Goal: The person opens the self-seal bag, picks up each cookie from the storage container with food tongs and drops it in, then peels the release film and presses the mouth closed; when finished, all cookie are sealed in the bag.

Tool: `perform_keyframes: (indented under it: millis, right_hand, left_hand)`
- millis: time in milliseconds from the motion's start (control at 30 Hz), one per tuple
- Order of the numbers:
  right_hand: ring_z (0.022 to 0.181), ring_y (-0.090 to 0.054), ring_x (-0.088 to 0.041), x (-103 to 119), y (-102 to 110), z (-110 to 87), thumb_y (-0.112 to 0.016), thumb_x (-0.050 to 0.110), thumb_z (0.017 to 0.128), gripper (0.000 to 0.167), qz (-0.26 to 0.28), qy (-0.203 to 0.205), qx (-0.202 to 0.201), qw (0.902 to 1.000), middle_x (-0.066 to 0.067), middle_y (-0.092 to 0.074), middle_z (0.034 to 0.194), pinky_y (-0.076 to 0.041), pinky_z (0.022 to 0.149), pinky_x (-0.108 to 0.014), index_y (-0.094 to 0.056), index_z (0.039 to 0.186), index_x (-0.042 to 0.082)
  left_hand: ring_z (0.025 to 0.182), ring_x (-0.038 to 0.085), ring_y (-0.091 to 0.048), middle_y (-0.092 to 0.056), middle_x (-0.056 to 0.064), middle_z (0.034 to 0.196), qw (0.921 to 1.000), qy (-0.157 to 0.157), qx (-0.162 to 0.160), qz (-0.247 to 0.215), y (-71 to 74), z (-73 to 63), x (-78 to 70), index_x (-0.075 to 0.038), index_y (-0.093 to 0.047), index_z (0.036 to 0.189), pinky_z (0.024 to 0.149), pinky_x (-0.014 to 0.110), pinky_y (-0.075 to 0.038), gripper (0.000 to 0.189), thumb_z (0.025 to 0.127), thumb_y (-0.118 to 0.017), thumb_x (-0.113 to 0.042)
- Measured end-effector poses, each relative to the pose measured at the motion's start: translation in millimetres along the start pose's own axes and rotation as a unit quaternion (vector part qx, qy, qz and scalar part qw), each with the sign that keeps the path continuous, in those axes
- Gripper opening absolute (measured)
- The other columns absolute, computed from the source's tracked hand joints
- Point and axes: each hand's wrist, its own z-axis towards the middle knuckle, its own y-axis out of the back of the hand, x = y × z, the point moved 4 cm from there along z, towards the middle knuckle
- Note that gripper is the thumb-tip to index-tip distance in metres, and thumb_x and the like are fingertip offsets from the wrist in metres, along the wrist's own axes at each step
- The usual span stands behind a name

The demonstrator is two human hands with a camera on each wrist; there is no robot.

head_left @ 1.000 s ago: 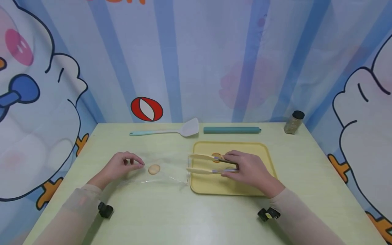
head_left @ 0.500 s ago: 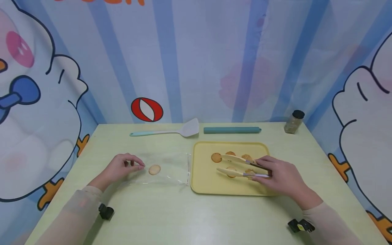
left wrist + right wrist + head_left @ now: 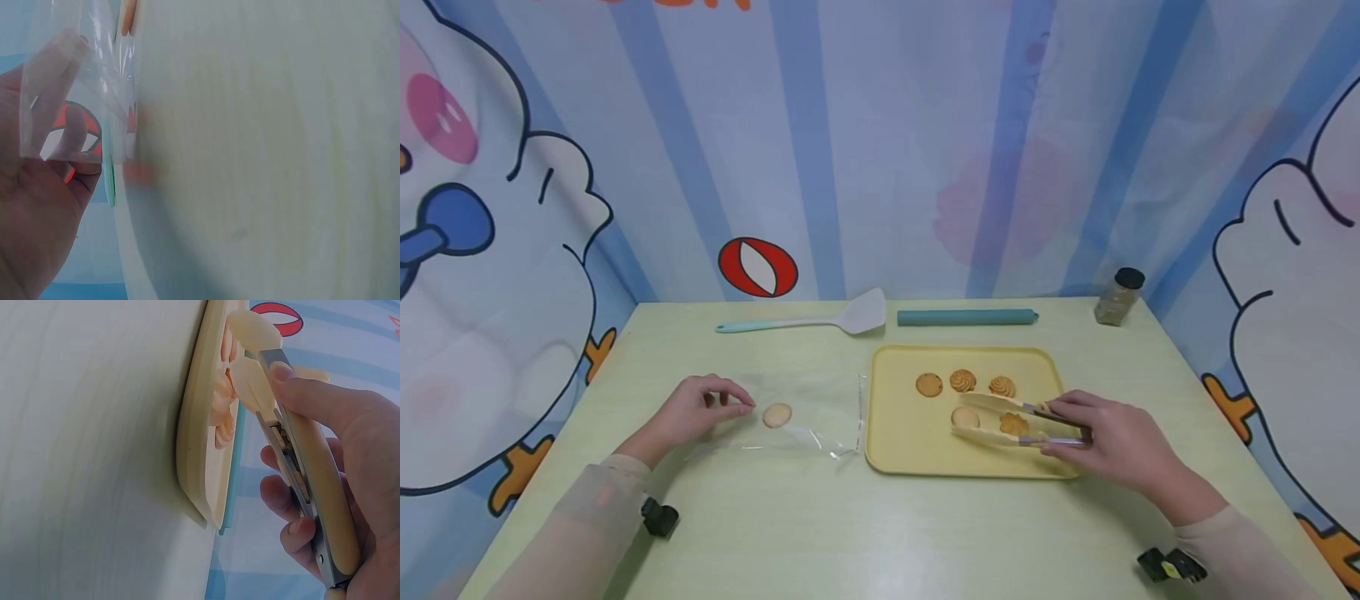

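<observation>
My left hand [image 3: 700,408] pinches the left edge of a clear plastic bag [image 3: 827,396] that lies on the table. A pale round cookie [image 3: 777,416] is in the bag; in the left wrist view the clear film [image 3: 112,81] covers part of the fingers. Tongs [image 3: 992,403] with cream tips and metal arms are gripped by my right hand [image 3: 1112,437]. Their arms stand apart above a yellow tray [image 3: 891,442], with a pale cookie [image 3: 965,417] and a flower-shaped cookie [image 3: 1014,424] between or under them. Behind lie a round cookie [image 3: 928,384] and two swirled cookies [image 3: 962,381].
Along the back of the table lie a spatula [image 3: 861,315] with a mint handle and a teal rod [image 3: 967,317]. A jar [image 3: 1118,297] with a black lid stands at the back right corner. A printed curtain [image 3: 895,167] encloses the table.
My right hand has carried the spread tongs rightward from the bag's mouth to over the tray, bringing the cookies into sight. The left hand has stayed in place.
</observation>
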Motion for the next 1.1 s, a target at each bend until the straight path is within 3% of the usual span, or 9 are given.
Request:
perform_keyframes:
  millis: [467,867,1100]
  right_hand:
    - [0.065,-0.052,0.007,0.0,-3.8,-2.6,-0.083,0.056,0.081,0.058,-0.006,0.0,0.007,1.0,0.0,-0.074,0.117,-0.046,0.058,-0.026,-0.077,0.123,0.016]
    - [0.061,-0.048,0.007,2.2,-7.1,-2.2,-0.084,0.055,0.08,0.055,-0.015,0.014,-0.019,0.9996,0.001,-0.074,0.115,-0.042,0.055,-0.024,-0.079,0.119,0.017]
    - [0.061,-0.048,0.008,10.9,-2.5,7.9,-0.085,0.051,0.081,0.052,-0.002,0.037,-0.036,0.9986,0.003,-0.074,0.114,-0.043,0.055,-0.023,-0.079,0.12,0.017]
  left_hand:
    - [0.088,0.023,-0.053,-0.067,0.0,0.092,1.0,0.005,0.004,0.003,0.7,-0.6,-4.3,-0.028,-0.08,0.097,0.07,0.03,-0.044,0.007,0.091,-0.081,-0.028]
    - [0.088,0.022,-0.053,-0.068,-0.002,0.092,1.0,-0.002,0.006,0.005,1.5,-2.4,-2.4,-0.028,-0.08,0.097,0.071,0.029,-0.044,0.007,0.091,-0.081,-0.026]
    - [0.089,0.023,-0.052,-0.067,-0.001,0.092,1.0,0.002,0.003,0.002,1.3,0.0,-0.6,-0.029,-0.08,0.098,0.072,0.031,-0.044,0.007,0.091,-0.081,-0.028]
